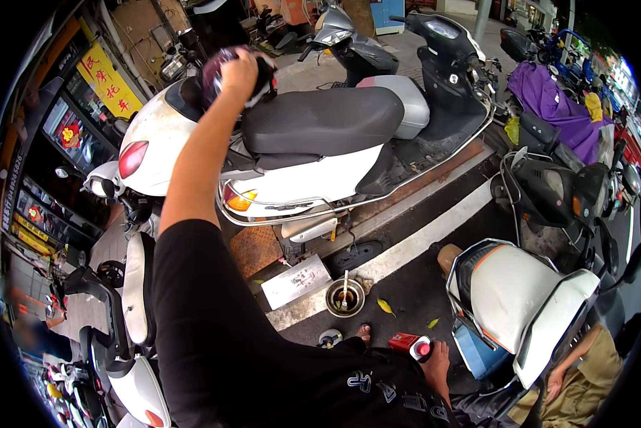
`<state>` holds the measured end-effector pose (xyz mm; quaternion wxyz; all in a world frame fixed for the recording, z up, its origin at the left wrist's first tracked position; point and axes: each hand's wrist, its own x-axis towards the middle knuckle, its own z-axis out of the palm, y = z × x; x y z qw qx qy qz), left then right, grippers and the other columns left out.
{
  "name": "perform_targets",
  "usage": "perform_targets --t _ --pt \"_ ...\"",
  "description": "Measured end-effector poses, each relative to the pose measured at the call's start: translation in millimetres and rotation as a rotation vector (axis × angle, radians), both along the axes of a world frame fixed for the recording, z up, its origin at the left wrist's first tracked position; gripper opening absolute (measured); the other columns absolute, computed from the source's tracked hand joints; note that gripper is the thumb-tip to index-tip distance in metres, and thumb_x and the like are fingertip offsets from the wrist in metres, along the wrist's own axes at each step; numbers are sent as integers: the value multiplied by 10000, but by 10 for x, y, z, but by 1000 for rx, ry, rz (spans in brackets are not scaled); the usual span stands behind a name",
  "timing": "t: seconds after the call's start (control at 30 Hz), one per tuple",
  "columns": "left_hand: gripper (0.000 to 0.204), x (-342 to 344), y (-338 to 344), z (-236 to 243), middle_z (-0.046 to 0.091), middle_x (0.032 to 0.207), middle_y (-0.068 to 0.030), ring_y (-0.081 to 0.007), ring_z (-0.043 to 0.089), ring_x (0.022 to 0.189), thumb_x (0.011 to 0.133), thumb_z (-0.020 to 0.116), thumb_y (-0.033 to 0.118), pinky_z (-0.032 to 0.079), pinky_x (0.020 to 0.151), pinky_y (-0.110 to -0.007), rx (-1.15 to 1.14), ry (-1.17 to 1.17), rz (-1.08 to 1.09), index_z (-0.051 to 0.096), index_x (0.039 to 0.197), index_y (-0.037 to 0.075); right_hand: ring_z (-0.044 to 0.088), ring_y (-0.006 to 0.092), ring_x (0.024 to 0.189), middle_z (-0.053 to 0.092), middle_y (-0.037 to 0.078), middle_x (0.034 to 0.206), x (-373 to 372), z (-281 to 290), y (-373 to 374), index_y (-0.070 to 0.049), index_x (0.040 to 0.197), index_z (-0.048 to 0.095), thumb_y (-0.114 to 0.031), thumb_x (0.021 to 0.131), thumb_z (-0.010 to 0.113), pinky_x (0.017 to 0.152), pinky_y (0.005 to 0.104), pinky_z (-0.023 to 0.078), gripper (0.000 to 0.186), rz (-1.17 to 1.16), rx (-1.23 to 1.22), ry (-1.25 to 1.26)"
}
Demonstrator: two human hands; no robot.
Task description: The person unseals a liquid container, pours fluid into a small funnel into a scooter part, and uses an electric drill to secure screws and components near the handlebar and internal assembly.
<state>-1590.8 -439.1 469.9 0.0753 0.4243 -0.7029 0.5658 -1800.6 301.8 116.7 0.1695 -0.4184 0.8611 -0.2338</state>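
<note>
Head view, lettered sign (108, 77), red container (404, 342)

Room lay between the metal bowl (345, 314) and the orange-striped scooter (513, 285); right of the right hand (436, 371), a blue box (479, 349) seemingly blocked passage.

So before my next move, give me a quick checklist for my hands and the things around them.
1. Left hand gripping the dark maroon bundle: ok.
2. Bundle clear of the black scooter seat: cannot tell.
3. Right hand on the red-and-white bottle: ok.
4. Red cap on that bottle: ok, it appears in place.
5. Brush-like tool resting in the metal bowl: ok.
</note>
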Motion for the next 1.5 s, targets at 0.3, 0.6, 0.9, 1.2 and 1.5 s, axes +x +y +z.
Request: perform_targets --t 0.3,0.6,0.9,1.2,1.5 --pt "403 -310 669 -1094 502 1383 -186 -179 671 665 854 603 193 496 561 -316 219 -248 -85 635 1238 77 529 407 1020 545 168 1053 -175 -28 -424 -15 1090 529 -304 588 873 832 503 471 674 80 -38 -18" --pt "526 -281 717 -1290 510 1272 -109 -200 637 839 743 735 241 491 726 -344 481 -106 58 627 1233 82 534 418 1007 558 172 1059 -329 56 -362 -38 1122 520 -264 563 891 827 511 467 708 136 -85 -5" --pt "388 -439 392 -1398 541 1214 -104 -238 671 893 757 737 254 539 611 -379 551 153 -1 680 1099 80 532 417 1002 550 181 1038 -382 -78 10 -31 1091 534 -169 648 823 836 511 463 547 75 15 29" --pt "220 -228 2302 -2110 696 1009 -106 -323 675 917 833 659 196 530 822 -422 1275 914 -636 705 1036 124 526 433 1039 555 186 1070 -321 60 -130 -31 1125 527 -149 643 835 858 522 457 585 180 -35 70" --pt "819 211 5562 -3616 496 1340 -201 -378 502 1239 765 794 353 412 1046 -419 1863 1071 -803 417 1442 86 506 436 1040 530 217 1076 -176 311 -709 13 1166 504 -229 530 849 919 511 419 763 669 -230 63"
